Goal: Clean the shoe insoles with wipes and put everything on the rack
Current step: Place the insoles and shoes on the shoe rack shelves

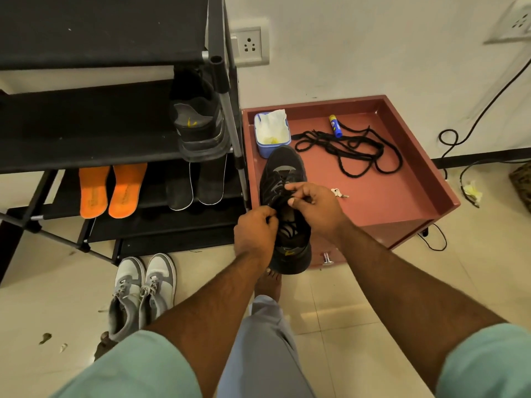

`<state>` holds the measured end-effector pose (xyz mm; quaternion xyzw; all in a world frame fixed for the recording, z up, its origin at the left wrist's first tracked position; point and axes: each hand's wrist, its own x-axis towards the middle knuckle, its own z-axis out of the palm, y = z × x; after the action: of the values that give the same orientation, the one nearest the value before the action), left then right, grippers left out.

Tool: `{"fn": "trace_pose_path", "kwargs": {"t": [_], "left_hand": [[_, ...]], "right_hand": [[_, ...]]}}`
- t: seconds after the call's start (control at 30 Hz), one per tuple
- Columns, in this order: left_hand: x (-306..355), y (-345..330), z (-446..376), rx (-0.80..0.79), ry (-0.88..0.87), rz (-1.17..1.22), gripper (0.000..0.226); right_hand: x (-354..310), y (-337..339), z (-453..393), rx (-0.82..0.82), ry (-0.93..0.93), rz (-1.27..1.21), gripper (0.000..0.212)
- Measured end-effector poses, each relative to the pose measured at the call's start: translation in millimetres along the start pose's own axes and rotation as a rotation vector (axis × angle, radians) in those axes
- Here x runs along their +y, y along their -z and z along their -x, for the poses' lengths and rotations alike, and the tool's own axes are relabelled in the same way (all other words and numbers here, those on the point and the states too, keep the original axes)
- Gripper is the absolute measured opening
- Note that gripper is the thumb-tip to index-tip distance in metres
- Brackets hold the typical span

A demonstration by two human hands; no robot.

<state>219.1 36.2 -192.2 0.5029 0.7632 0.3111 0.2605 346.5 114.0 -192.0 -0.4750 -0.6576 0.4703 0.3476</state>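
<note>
Black shoe [283, 179] at frame centre, left hand [254, 232] and right hand [314, 206] both pinching its laces, orange insoles [110, 191] on rack [86, 150] at left

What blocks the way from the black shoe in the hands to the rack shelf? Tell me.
Nothing visible lies in the open gap between the black shoe and the rack. The rack's upright corner pole stands at the near edge, and another black shoe already fills the right end of the middle shelf.
</note>
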Motion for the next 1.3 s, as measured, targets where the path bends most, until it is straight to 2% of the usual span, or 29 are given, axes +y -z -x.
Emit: {"fn": "trace_pose_path", "kwargs": {"t": [0.1,0.17,0.23,0.33,0.5,0.6,0.73,0.87,0.97,1.07,1.3], "left_hand": [[8,4,-3,-0.048,-0.001,-0.055,0.012],[11,10,-7,-0.117,-0.019,-0.066,0.014],[10,15,-10,-0.195,-0.017,0.003,0.015],[7,18,-4,-0.238,-0.018,0.107,0.014],[17,32,18,-0.101,0.004,0.243,0.014],[37,59,36,-0.094,-0.014,0.195,0.034],[60,101,64,-0.03,-0.029,0.08,0.041],[73,146,100,-0.01,-0.097,0.029,0.027],[58,174,130,0.015,-0.127,0.024,0.026],[24,198,158,0.082,-0.123,0.041,0.046],[-27,253,166,0.221,-0.071,0.047,0.049]], "right_hand": [[1,-1,-2,0.007,-0.13,-0.199,0.026],[0,0,2,0.021,-0.096,-0.088,0.025],[2,-1,9,0.075,0.005,0.143,0.016],[-2,-4,24,0.176,0.007,0.219,0.004],[-35,2,38,0.226,-0.011,0.275,0.003],[-72,10,51,0.188,0.037,0.402,0.004],[-122,14,76,0.157,0.107,0.462,0.007],[-161,6,108,0.125,0.191,0.494,0.009],[-179,-8,138,0.1,0.254,0.394,0.007],[-192,-32,163,0.003,0.317,0.302,0.012],[-219,-111,153,-0.115,0.237,0.084,0.008]]}}
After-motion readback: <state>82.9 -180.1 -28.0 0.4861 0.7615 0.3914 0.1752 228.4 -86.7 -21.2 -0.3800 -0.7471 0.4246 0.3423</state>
